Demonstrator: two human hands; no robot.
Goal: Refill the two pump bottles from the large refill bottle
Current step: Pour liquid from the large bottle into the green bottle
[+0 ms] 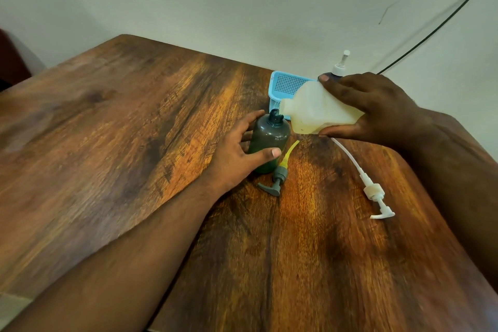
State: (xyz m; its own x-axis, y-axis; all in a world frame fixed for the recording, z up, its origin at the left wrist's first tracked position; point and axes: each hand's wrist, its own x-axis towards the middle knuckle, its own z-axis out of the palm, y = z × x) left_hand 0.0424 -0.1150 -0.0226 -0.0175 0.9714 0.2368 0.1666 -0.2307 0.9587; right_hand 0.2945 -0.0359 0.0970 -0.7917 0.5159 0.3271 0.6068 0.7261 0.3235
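Head view: your right hand [377, 110] grips the tilted refill bottle [320, 110], neck just over the open dark pump bottle [269, 140]. Your left hand [237, 151] wraps that bottle, upright on the bench [107, 143]. Grey pump [277, 178] and white pump [374, 191] lie beside it.

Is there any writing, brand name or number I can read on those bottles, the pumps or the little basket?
No text can be read anywhere.
Large refill bottle: translucent, no label shows.
Dark green pump bottle: plain, no print visible.
Blue basket: a tiny mark on its left corner, too small and blurred to read.
Grey pump head and white pump head on the table: no markings visible.
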